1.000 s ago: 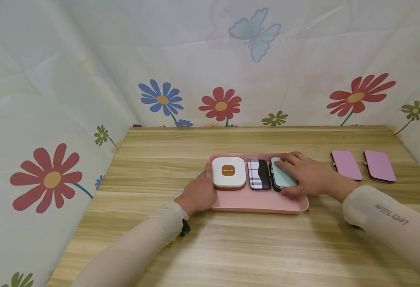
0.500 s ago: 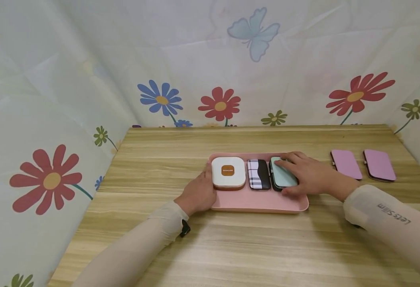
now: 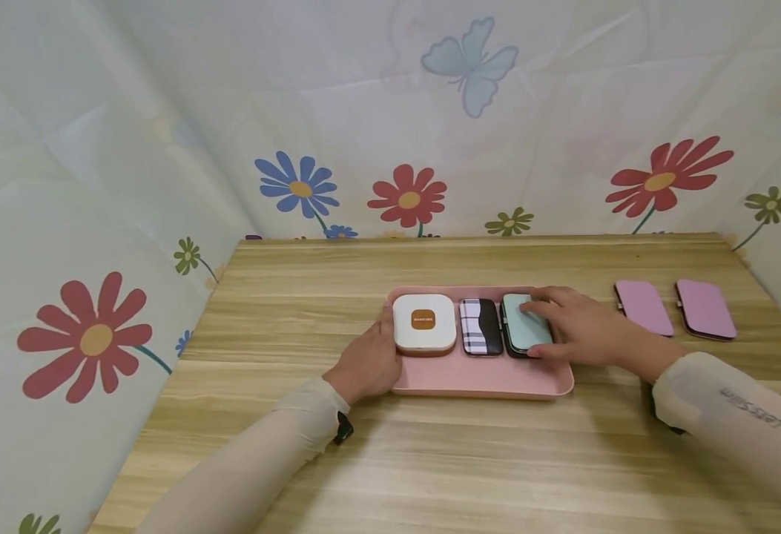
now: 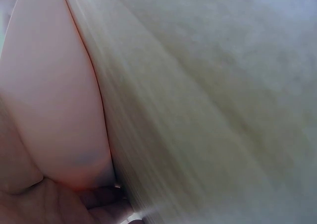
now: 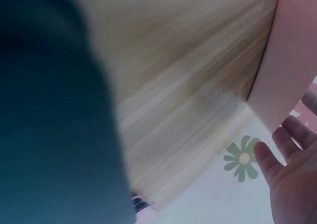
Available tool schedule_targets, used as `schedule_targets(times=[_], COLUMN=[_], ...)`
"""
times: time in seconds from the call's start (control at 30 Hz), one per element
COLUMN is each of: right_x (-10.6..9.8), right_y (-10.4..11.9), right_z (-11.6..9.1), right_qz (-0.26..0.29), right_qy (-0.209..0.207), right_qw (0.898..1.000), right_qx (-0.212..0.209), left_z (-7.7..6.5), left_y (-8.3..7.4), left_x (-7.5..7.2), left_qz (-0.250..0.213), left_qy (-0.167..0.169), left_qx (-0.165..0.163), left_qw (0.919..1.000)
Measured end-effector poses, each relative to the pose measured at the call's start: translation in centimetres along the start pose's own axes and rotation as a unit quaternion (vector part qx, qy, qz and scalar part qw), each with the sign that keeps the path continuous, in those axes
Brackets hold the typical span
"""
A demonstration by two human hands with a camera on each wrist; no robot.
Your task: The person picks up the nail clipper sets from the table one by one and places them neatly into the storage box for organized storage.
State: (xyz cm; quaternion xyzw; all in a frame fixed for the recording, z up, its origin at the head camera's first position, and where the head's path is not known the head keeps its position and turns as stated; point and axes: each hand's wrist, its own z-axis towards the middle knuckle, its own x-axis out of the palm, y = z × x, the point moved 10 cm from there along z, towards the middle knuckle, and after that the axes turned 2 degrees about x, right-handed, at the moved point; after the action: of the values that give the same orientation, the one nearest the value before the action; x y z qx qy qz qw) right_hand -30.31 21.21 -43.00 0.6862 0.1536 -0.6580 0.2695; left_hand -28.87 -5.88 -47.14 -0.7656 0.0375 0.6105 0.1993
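Note:
A pink tray (image 3: 477,378) holds a white rounded box (image 3: 425,337) with a brown label, a plaid-and-black case (image 3: 480,326) and a mint-green manicure case (image 3: 520,320) with a dark edge. My left hand (image 3: 368,359) lies along the tray's left wall, its fingers against the outside. In the left wrist view the tray wall (image 4: 59,95) fills the left side, and the fingers are partly hidden. Over the mint-green case reaches my right hand (image 3: 580,326), index finger on its top and thumb by its near edge. The right wrist view shows these fingers (image 5: 285,144) spread apart.
Two pink-purple cases (image 3: 644,305) lie on the wooden table (image 3: 470,460) to the right of the tray, close to the right forearm. A flower-printed sheet (image 3: 337,89) stands behind the table and along its sides.
The right hand has drawn slightly to the right, so more of the mint-green case shows. The left hand and the tray have kept their place.

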Motion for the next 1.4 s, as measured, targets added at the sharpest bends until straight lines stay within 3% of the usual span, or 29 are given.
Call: schedule_targets(times=[0.23, 0.77, 1.4], right_x=[-0.5, -1.4, -0.4], right_y=[-2.3, -8.3, -13.5], right_z=[-0.9, -3.2, -5.4], right_qz=[0.013, 0.003, -0.032], right_qy=[0.012, 0.038, 0.064], right_qw=[0.999, 0.994, 0.988], right_qx=[0.036, 0.104, 0.135], left_z=[0.0, 0.0, 0.1], left_y=[-0.2, -0.1, 0.0], left_x=[-0.1, 0.0, -0.1], left_qz=[0.009, 0.007, -0.007], left_qy=[-0.009, -0.007, -0.009], left_qx=[0.012, 0.005, 0.001], left_qw=[0.9999, 0.9999, 0.9999])
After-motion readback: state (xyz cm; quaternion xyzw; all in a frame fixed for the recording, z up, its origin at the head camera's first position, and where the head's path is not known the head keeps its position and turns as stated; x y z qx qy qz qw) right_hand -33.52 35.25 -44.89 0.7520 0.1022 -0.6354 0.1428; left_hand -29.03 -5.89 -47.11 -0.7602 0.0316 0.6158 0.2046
